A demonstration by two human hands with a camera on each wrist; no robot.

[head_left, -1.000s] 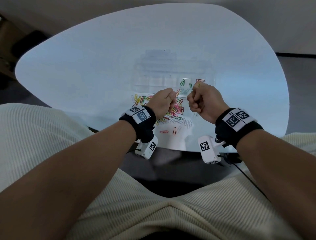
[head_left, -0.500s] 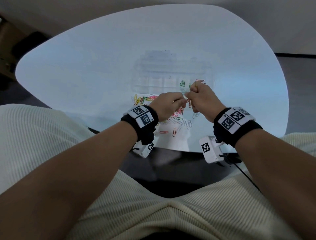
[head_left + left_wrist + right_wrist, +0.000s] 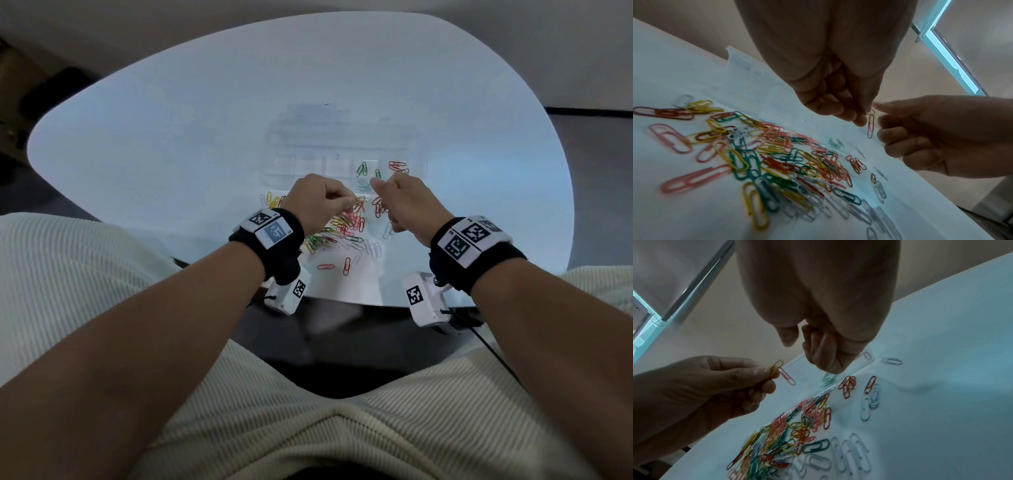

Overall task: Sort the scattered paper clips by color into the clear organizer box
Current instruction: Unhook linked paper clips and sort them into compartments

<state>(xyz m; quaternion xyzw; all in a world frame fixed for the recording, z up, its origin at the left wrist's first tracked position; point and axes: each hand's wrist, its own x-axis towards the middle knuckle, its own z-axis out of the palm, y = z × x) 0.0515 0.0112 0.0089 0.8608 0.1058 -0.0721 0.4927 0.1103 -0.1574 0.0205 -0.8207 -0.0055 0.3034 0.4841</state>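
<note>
Near the front edge of the white table (image 3: 171,137), the scattered paper clips (image 3: 337,233) lie in a loose mixed heap of red, pink, yellow, green and white, with both hands raised just above its far side. On the left, the left hand (image 3: 317,202) has its fingers curled, and its thumb and forefinger pinch a yellow clip (image 3: 776,366) with a pink clip (image 3: 787,376) hooked to it and dangling below; the wrist views show this pair hanging clear of the table. To its right, close but apart from it, the right hand (image 3: 407,202) is loosely clenched, thumb tip free of the folded fingers; the right wrist view shows nothing plainly between them, though whether a clip sits inside the fist cannot be told. The heap lies below and nearer than both hands, mostly under the left one, while a few white clips (image 3: 869,402) and a small bunch of red ones (image 3: 847,386) lie under the right.

Just beyond the hands sits the clear organizer box (image 3: 342,150), touching the far side of the heap. Green clips (image 3: 363,169) lie in one of its near compartments, just past the gap between the hands, and red clips (image 3: 399,167) lie in the compartment to the right of that, just beyond the right hand. The other compartments are too faint to read.
</note>
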